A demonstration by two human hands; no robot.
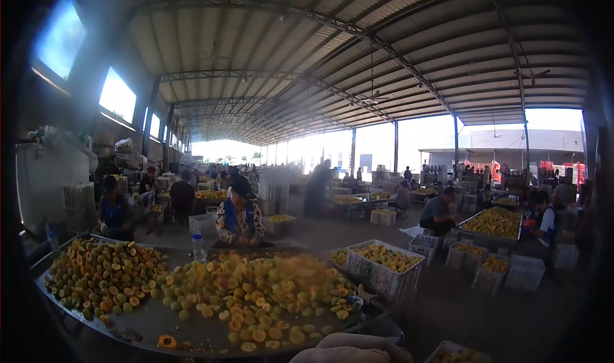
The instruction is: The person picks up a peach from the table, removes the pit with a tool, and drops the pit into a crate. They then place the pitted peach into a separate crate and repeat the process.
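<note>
At the bottom edge, right of centre, a pale, rounded shape looks like my right hand (355, 351) in a glove. Only its upper part shows, so its fingers and anything in them are hidden. It is nearest the front edge of a metal table (192, 328). My left hand is out of view. Halved yellow-green fruit lies on the table in a large heap (102, 273) at the left and a wider spread (249, 289) in the middle. One orange half (167, 342) lies near the front rim. A clear bottle with a blue cap (198, 246) stands at the back edge.
Across the table sits a person in a dark cap (240, 216), hands together. A white crate of fruit (384, 264) is at the table's right end, and another crate (457, 351) stands low at the bottom right. Behind are more people, fruit tables (492, 223) and crates (524, 273).
</note>
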